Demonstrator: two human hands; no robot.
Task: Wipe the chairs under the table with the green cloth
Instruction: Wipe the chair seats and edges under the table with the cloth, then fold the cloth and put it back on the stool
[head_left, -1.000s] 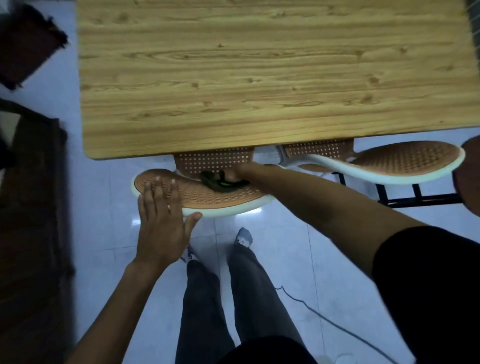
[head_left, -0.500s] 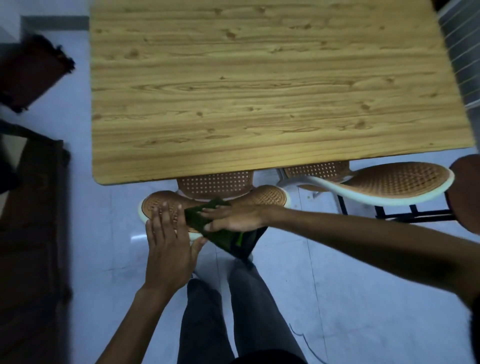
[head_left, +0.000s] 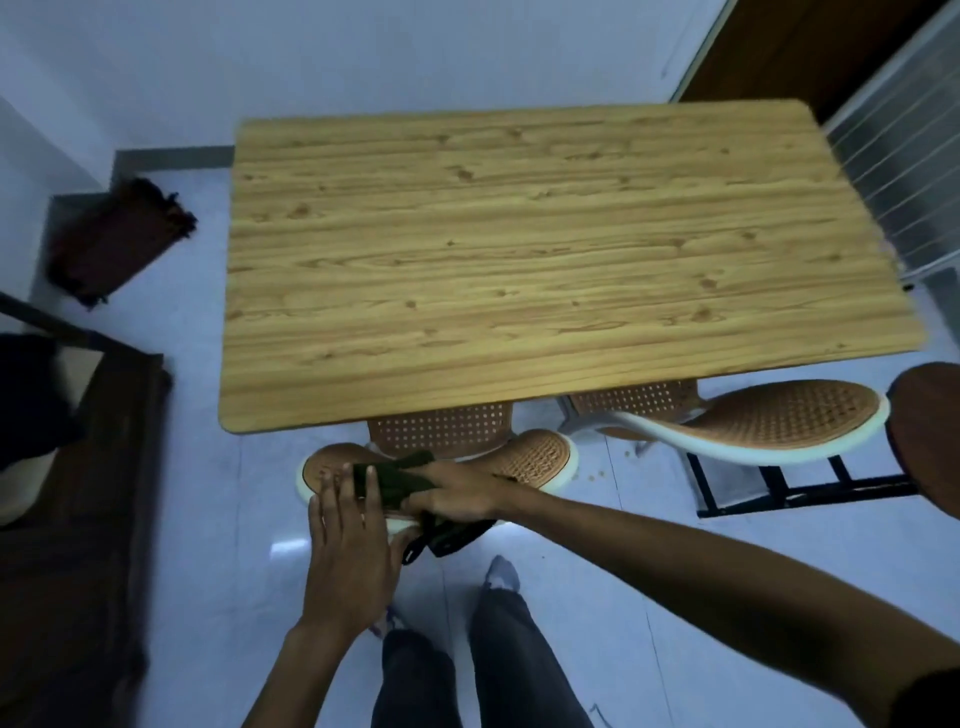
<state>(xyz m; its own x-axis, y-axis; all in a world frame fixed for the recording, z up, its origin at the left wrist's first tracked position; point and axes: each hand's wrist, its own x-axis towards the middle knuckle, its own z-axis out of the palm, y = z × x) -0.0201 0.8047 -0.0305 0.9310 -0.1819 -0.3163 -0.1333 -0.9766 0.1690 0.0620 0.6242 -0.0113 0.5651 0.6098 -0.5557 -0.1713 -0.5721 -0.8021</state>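
A wooden table fills the middle of the view. Two orange perforated chairs with white rims are tucked under its near edge: the left chair and the right chair. My right hand presses the dark green cloth onto the top of the left chair's backrest, and part of the cloth hangs over the near rim. My left hand lies flat with fingers spread on the same backrest, just left of the cloth.
A dark cabinet stands at the left, a dark fringed mat lies on the floor beyond it. A round brown stool and black frame sit at the right. A white rack stands far right. My legs are below.
My right hand has drawn the cloth from under the table edge back onto the near rim of the left chair. My head has risen, showing the whole table.
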